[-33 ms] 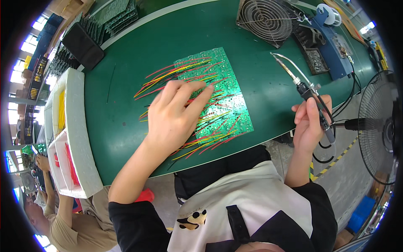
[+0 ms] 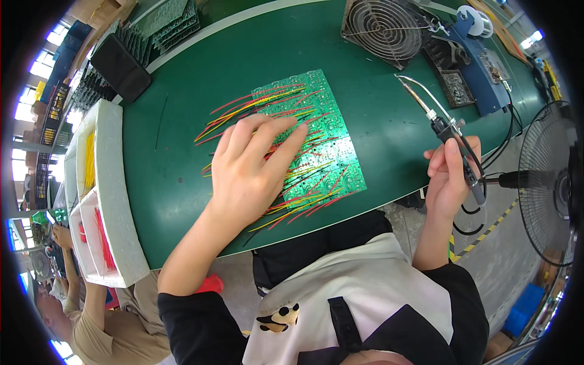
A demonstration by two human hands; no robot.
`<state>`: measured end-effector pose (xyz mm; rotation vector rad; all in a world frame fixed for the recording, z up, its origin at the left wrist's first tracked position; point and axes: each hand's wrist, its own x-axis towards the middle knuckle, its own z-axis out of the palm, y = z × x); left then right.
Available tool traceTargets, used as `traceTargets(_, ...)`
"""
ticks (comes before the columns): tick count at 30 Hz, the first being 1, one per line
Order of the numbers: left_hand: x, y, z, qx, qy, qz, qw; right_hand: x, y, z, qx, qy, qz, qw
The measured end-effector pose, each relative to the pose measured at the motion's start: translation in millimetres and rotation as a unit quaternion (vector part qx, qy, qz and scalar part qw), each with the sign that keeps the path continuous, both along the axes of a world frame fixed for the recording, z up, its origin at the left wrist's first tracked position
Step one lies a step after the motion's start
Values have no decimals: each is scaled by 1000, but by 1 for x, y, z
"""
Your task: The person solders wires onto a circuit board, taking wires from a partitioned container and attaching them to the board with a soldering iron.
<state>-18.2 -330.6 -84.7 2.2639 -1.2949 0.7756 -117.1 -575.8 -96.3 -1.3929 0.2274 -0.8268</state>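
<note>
A green circuit board panel (image 2: 340,137) lies on the bench, with red, yellow and black wires (image 2: 228,115) fanned across it and over its left edge. My left hand (image 2: 249,164) is over the panel's left side, among the wires. Its thumb and index fingertips come together in a pinch at the panel, and what is between them cannot be made out. Off the panel to the right, my right hand (image 2: 449,179) grips a soldering iron (image 2: 443,129) with a thin metal tube clamped along it. The iron's tip points up and left, apart from the panel.
A white foam box (image 2: 115,201) with yellow and red wires stands left. Behind are a black slab (image 2: 120,67) and stacked boards (image 2: 173,24). A round-grilled fan (image 2: 383,27) and blue soldering station (image 2: 486,79) stand back right; another fan (image 2: 550,182) at far right. A person sits left.
My left hand has shifted very slightly left. The soldering iron's tip has moved a little to the right. Otherwise the scene looks the same.
</note>
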Motion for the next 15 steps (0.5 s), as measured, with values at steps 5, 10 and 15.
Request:
traceTargets(5,-40,1,1,30,82,-120,989,7,-7,-3,18,11,-24,1000)
traceTargets(10,-42,-1,-10,57,115,-119,984,10,0,-5,-19,12,-15,1000)
traceTargets(15,-26,-1,-12,52,102,-100,988,11,3,-14,-29,-20,-51,998)
